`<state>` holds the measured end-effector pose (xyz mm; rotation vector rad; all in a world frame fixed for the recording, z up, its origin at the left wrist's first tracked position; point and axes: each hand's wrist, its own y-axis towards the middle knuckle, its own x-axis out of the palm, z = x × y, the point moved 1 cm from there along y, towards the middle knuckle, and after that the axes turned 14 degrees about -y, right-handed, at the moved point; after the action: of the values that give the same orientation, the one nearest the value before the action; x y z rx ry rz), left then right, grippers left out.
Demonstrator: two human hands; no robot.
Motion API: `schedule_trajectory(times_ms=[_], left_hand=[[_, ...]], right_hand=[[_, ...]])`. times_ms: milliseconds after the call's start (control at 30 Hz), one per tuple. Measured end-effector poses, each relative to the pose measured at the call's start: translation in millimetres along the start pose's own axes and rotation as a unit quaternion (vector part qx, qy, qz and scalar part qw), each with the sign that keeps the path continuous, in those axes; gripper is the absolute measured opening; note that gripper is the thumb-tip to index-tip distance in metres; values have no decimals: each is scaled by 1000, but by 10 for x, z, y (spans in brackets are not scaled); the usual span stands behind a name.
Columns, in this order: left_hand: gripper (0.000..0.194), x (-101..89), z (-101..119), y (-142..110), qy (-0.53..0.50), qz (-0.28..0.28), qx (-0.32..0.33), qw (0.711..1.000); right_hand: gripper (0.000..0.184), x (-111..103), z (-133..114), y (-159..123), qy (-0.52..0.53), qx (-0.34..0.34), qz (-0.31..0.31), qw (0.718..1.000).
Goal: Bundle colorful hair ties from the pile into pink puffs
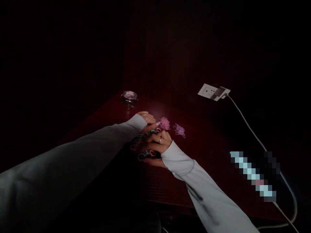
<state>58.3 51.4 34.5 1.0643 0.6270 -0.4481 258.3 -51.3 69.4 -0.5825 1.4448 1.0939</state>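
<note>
Small coloured hair ties [152,153] lie in a loose heap on the dark red table, pink, green and dark ones among them. My right hand [160,142], with a ring on one finger, reaches over this heap. Its fingers and thumb are spread apart around the loops, so it looks open. Just beyond it, my left hand [147,121] rests at the far side of the heap, fingers bent and thumb stretched out. The thumb tip is beside a pile of pink hair ties [165,123]. To the right of that sits a smaller pile of purple hair ties [179,129].
A clear jar [129,101] with a patterned lid stands at the table's far left. On the wall is a socket [208,91] with a white charger [222,93]. Its cable [247,124] runs down the right side, past a blurred-out bright device [252,174].
</note>
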Motion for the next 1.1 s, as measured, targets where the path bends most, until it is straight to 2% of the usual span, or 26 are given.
schedule_trajectory(times_ms=[167,333,500,600,733,900,1000,1100], left_hand=[[51,-1,-58,31,-14,-22,-44,999],[54,-54,54,20,-11,-20,-48,999],[55,-43,88,8,-8,-8,-42,999],[56,-36,73,12,-11,4,-46,999],[56,-67,104,12,-18,-14,-47,999],[57,-122,190,5,-23,-1,-56,998],[56,-124,204,4,-27,2,-61,998],[57,-98,177,6,-32,4,-65,997]], right_hand=[[17,36,-74,14,-35,9,-9,999],[9,-34,12,3,4,25,12,1000],[4,-100,194,-25,18,96,38,994],[8,-116,304,-63,-11,149,44,988],[14,-137,357,-105,-45,179,50,982],[14,-141,207,-62,-18,160,39,986],[11,-87,126,-21,-8,124,16,992],[12,-11,128,-5,-14,117,1,993]])
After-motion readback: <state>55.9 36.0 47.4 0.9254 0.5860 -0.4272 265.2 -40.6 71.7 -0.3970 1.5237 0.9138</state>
